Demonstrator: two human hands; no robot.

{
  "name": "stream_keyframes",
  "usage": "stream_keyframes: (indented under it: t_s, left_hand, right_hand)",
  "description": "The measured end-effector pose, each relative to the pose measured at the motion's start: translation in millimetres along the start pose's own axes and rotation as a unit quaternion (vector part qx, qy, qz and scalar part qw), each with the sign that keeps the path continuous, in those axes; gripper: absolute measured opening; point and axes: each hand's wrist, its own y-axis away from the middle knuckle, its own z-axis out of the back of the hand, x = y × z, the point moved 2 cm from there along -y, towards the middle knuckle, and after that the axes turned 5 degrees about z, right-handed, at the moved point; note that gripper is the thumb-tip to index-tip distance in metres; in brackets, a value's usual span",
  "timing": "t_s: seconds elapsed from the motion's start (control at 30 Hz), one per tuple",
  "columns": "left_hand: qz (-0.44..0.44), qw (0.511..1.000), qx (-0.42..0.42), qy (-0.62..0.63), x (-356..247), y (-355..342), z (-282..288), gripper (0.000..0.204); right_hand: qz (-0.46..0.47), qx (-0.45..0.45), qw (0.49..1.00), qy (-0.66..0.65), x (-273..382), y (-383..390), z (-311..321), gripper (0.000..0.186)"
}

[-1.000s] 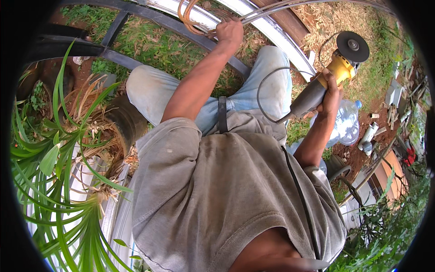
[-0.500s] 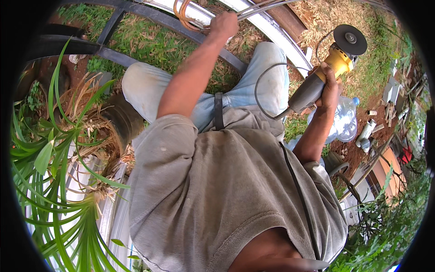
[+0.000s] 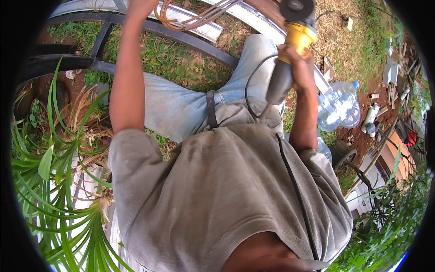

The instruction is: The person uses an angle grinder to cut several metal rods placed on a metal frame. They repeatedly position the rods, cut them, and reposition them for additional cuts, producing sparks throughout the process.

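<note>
My right hand [image 3: 299,65] grips a yellow and black angle grinder [image 3: 302,37], fingers wrapped round its body below the yellow head. The grinder's dark round disc [image 3: 297,8] reaches the top edge of the picture. A dark cord curves from its rear end past my right knee. My left hand [image 3: 141,6] is stretched far forward at the top edge, blurred, with its fingers out of sight. Close to it lies a coil of brownish and grey rods or cable [image 3: 174,18] over a white metal profile [image 3: 206,29]; whether the hand touches them I cannot tell.
A black curved metal frame [image 3: 181,38] crosses in front of my knees. Clear plastic bottles [image 3: 342,106] stand to the right, near white pipe pieces [image 3: 370,115] and scrap. A long-leaved plant [image 3: 59,181] crowds my left side. Leafy branches [image 3: 394,222] fill the lower right.
My left hand has moved left and forward, away from the middle of the coiled rods. My right hand has carried the angle grinder left and forward.
</note>
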Motion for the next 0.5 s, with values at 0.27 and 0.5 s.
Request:
stream_keyframes:
  t_s: [0.27, 0.5]
  left_hand:
    - [0.166, 0.892, 0.291, 0.302, -7.9, 257.8, -48.3, 0.09]
    - [0.082, 0.971, 0.056, 0.216, 6.1, 255.3, -120.1, 0.108]
  right_hand:
    - [0.097, 0.054, 0.992, 0.055, -37.5, -2.7, -146.9, 0.026]
    - [0.183, 0.002, 0.973, 0.143, -62.8, 5.6, -204.1, 0.047]
